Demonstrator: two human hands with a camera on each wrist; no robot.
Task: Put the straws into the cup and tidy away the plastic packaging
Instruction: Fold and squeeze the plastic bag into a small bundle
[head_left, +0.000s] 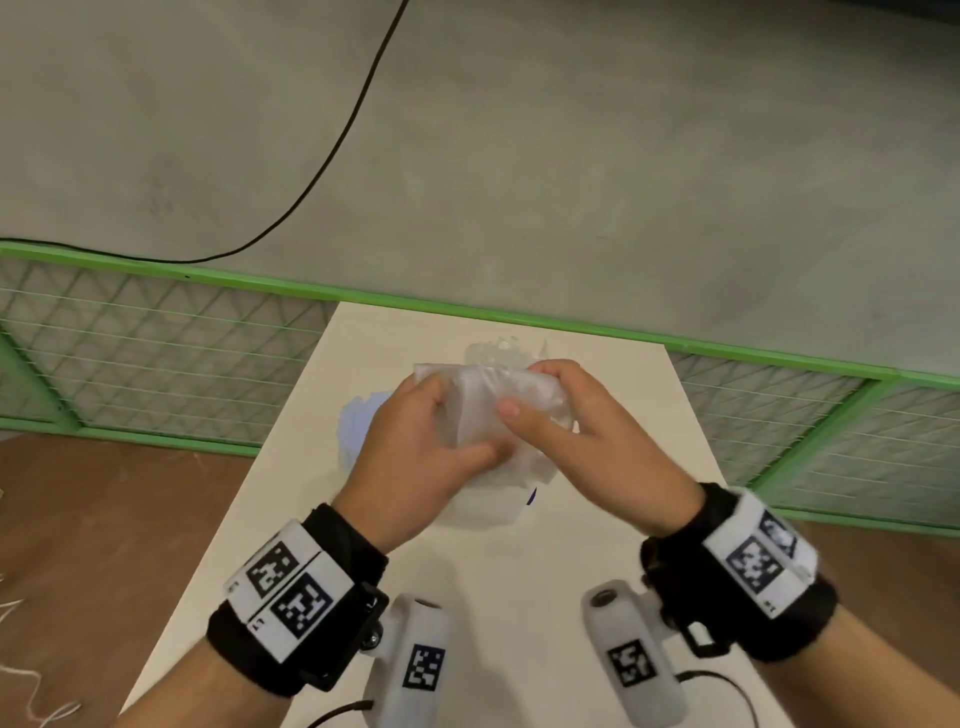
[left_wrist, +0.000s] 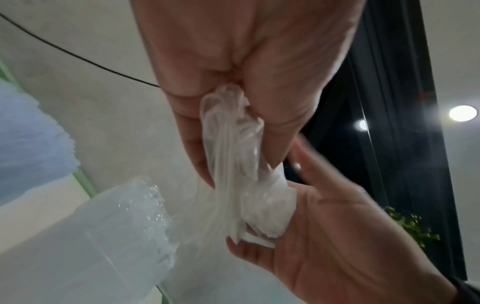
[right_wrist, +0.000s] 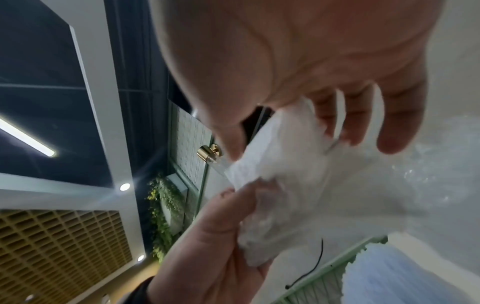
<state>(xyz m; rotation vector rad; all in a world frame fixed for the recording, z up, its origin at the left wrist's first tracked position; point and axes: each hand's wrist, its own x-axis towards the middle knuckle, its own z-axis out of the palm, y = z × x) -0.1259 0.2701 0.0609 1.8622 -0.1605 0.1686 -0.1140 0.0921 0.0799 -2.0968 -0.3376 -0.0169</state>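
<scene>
Your left hand (head_left: 415, 457) and right hand (head_left: 587, 441) both pinch the crumpled plastic packaging (head_left: 483, 400) above the table's (head_left: 597, 525) middle; its near edge lies bare.

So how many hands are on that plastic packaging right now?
2. The left hand grips the near-left side of the crumpled plastic packaging; the right hand pinches its far-right end, above the table. Nothing else touches it.

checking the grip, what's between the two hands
Only the crumpled plastic packaging: the left hand and right hand both grip it, clearest in the head view.
</scene>
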